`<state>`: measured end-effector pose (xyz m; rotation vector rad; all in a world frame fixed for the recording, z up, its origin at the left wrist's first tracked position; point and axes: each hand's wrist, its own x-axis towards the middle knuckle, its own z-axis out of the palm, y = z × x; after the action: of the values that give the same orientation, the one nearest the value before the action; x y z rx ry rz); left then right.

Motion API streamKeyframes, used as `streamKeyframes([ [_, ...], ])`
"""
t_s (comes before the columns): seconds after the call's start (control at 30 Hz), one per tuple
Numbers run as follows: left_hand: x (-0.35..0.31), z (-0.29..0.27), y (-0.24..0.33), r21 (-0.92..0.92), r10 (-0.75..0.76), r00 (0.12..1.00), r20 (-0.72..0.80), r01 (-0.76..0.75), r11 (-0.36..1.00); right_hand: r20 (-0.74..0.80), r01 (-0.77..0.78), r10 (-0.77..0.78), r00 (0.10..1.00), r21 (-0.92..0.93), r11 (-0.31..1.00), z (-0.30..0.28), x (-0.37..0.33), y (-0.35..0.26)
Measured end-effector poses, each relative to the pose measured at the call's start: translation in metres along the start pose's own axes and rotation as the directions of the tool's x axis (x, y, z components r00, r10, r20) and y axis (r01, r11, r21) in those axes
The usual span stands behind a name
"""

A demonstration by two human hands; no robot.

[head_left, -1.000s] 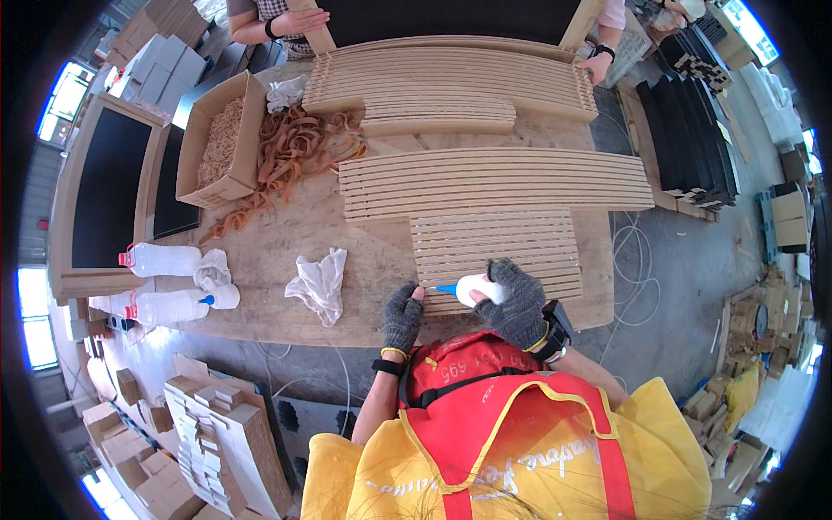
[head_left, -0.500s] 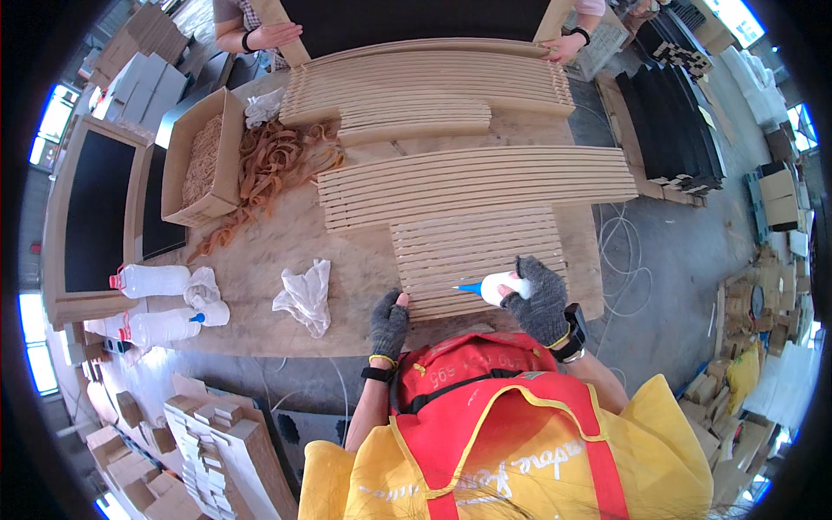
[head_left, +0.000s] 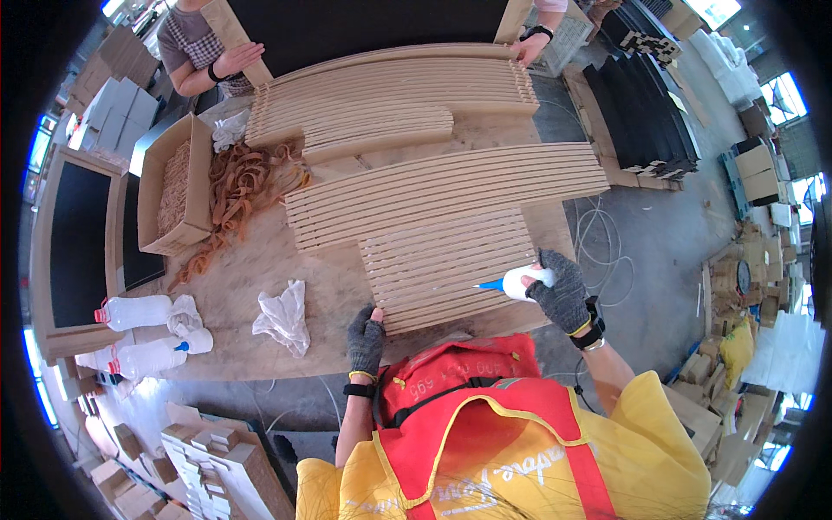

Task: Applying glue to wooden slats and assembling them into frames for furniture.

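My right hand (head_left: 562, 290), in a dark grey fingerless glove, is closed round a white squeeze bottle (head_left: 522, 282). The bottle is tilted on its side, its blue nozzle pointing left over a row of narrow wooden slats (head_left: 451, 269). At the near left corner of these slats rests my left hand (head_left: 366, 342), gloved the same way. Its thumb tip shows beside the slat ends, while the other fingertips are hidden. A longer row of slats (head_left: 451, 191) lies against the far side of the short row.
Across the wooden table (head_left: 230, 338), a co-worker's hands (head_left: 238, 59) hold a black-panelled frame (head_left: 373, 30) behind more slats (head_left: 390, 87). On the left are a cardboard box (head_left: 198, 186) of small wooden pieces, brown strips (head_left: 238, 182), a white cloth (head_left: 284, 316) and clear bottles (head_left: 139, 312).
The view has shifted, so the table sits farther left. My right hand still grips the bottle over the slats, its nozzle now a little nearer their right end. My left hand stays at the corner.
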<state>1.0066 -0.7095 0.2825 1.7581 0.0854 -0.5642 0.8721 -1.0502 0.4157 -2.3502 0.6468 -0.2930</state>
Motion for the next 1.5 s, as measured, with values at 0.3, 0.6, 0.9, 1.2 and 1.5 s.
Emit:
streamKeyframes([
  [0.3, 0.000, -0.002, 0.000, -0.005, -0.036, 0.999, -0.001, 0.036, 0.999, -0.090, 0.050, -0.053, 0.994, -0.034, 0.998, -0.033, 0.002, 0.032],
  [0.6, -0.002, -0.002, 0.009, 0.061, -0.006, 1.000, -0.015, 0.007, 0.998, -0.030, -0.185, 0.186, 0.982, 0.036, 0.982, -0.065, 0.004, 0.061],
  [0.9, -0.003, -0.001, 0.007, -0.002, -0.018, 1.000, -0.015, 0.018, 1.000, -0.034, -0.096, 0.095, 0.995, -0.031, 0.995, -0.078, 0.009, 0.061],
  [1.2, -0.001, 0.001, 0.000, 0.013, -0.004, 0.999, -0.050, 0.004, 1.000, 0.002, 0.195, -0.197, 0.980, -0.132, 0.972, -0.094, 0.013, 0.063],
  [1.5, -0.003, 0.000, 0.004, 0.053, 0.013, 0.999, -0.029, -0.012, 0.999, -0.077, 0.072, -0.077, 0.994, -0.068, 0.995, -0.098, 0.011, 0.086],
])
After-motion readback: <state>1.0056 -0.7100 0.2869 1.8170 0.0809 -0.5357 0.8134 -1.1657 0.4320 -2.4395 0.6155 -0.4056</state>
